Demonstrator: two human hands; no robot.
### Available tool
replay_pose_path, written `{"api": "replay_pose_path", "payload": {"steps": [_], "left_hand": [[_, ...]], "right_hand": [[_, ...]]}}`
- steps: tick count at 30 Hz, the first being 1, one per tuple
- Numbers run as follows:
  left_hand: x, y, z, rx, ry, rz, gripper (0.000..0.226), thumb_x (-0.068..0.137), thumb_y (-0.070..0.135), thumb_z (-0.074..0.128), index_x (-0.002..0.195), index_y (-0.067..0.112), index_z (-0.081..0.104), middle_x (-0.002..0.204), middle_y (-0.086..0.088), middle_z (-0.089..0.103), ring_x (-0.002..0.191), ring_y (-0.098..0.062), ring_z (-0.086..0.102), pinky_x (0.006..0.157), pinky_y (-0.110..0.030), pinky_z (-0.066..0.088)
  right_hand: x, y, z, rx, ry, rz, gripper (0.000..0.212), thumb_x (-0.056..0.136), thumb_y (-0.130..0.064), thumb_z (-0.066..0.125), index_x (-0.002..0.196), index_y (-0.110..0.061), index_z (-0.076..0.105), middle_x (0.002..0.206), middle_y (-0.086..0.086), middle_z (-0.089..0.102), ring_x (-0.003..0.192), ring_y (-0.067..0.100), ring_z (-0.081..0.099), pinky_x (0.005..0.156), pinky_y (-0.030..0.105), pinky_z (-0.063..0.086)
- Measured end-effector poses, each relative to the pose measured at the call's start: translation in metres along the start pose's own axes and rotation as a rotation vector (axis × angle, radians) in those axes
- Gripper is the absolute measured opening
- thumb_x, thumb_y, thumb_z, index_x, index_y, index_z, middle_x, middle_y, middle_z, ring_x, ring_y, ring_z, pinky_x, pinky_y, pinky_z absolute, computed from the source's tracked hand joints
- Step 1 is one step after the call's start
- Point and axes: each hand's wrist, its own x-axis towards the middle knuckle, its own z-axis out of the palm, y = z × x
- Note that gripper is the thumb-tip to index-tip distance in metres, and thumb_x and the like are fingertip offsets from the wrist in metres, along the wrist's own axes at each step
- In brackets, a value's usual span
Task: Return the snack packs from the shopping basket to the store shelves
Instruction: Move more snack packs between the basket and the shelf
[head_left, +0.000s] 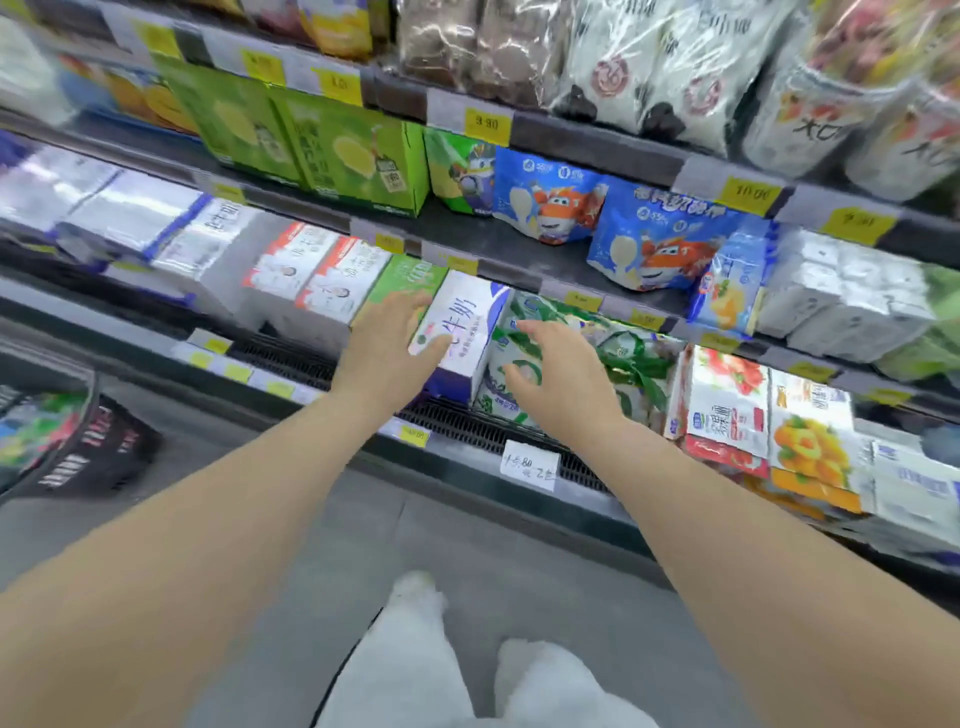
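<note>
Head view of a chilled store shelf (524, 452), both bare arms extended toward its lower tier. The left hand (387, 345) lies open at about 11 o'clock from frame centre, palm against the left face of a white-and-purple milk carton (465, 332), thumb touching the carton's front corner; the fingers are spread, not closed round it. The right hand (558, 374), just right of centre, is open with fingers curled and apart, hovering over a green-and-white snack pack (623, 358) that lies on the lower tier just beside the carton; whether the fingertips touch the pack cannot be told. At 9 o'clock, well apart from both hands, the black shopping basket (98, 452) stands on the floor with blurred colourful packs inside. On the tier above, at 1 o'clock, blue cartoon-print pouches (660, 244) stand upright; green durian-print boxes (353, 150) stand at 11 o'clock. Fruit-print yoghurt cartons (727, 410) sit at 3 o'clock. A handwritten price tag (530, 465) hangs on the shelf edge below the right wrist. Pale trousers and a white shoe (415, 587) show at 6 o'clock.
</note>
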Motion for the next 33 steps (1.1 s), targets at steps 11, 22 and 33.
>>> {"api": "replay_pose_path", "payload": {"steps": [11,22,33], "left_hand": [[-0.166,-0.079,-0.130,-0.079,0.297,-0.395,0.036,0.084,0.035,0.066,0.118,0.025,0.061,0.114,0.007,0.061,0.090,-0.011,0.058,0.086,-0.029,0.047],[-0.269,-0.280,-0.319,-0.008,0.376,-0.689,0.032,0.084,0.026,0.067,0.115,0.020,0.062,0.114,0.001,0.066,0.095,-0.014,0.060,0.074,-0.016,0.035],[-0.218,-0.469,-0.465,0.015,0.390,-0.832,0.033,0.085,0.027,0.065,0.117,0.020,0.061,0.117,-0.001,0.063,0.098,-0.019,0.060,0.084,-0.025,0.041]], "right_hand": [[-0.045,-0.162,0.051,0.109,-0.303,-0.371,0.041,0.087,-0.030,0.059,0.124,-0.013,0.057,0.122,0.005,0.060,0.112,0.022,0.054,0.091,0.028,0.041],[-0.029,-0.428,0.218,0.140,-0.508,-0.520,0.029,0.084,-0.027,0.059,0.107,-0.009,0.064,0.107,0.008,0.065,0.096,0.025,0.061,0.083,0.037,0.049],[0.085,-0.577,0.372,0.206,-0.587,-0.349,0.039,0.085,-0.036,0.058,0.120,-0.020,0.059,0.093,-0.013,0.056,0.083,0.008,0.052,0.074,0.023,0.038]]}}
